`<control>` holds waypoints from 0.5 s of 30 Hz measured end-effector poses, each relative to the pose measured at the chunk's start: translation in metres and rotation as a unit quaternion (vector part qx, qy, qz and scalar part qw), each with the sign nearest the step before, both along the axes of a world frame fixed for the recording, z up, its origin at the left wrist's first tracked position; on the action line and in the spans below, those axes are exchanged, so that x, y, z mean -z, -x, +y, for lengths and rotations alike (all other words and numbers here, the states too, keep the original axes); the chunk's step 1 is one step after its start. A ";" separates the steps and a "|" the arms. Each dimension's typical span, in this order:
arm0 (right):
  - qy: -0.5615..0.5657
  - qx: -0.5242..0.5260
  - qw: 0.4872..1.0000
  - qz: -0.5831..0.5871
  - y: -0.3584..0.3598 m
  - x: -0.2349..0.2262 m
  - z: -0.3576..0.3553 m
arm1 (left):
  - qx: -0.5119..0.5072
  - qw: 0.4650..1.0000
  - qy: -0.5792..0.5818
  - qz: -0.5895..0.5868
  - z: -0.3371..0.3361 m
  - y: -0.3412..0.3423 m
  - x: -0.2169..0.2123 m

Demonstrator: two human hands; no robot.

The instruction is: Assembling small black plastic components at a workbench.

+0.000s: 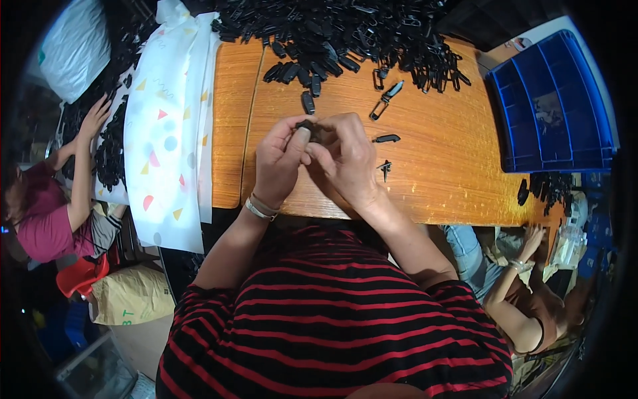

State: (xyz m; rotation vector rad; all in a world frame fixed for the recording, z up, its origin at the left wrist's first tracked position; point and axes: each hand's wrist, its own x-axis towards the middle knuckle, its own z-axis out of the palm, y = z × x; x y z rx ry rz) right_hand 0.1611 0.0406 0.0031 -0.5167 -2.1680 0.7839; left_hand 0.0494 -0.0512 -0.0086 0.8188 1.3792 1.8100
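My left hand and my right hand meet above the wooden table, both pinching one small black plastic part between thumbs and fingertips. The part is mostly hidden by my fingers. A band sits on my left wrist. Just beyond my hands lies a loose black part, and further back a big heap of the same black parts covers the far side of the table. To the right of my right hand lie a few single pieces, one small one nearest my wrist.
A blue divided plastic tray stands at the right end of the table. A white sheet with coloured shapes hangs over the left side. One person sits at the left, arm reaching toward black parts; another person sits low at the right.
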 end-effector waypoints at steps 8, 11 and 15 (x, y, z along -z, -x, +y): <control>0.142 -0.050 0.988 -0.020 -0.004 0.010 -0.016 | 0.078 0.997 0.001 0.010 0.003 0.000 -0.004; 0.193 -0.070 0.977 -0.062 -0.009 0.010 -0.009 | 0.093 0.995 0.035 -0.027 0.005 0.000 0.001; -0.018 -0.130 0.985 -0.109 -0.030 0.007 0.044 | 0.070 0.993 0.087 -0.033 0.013 0.018 0.008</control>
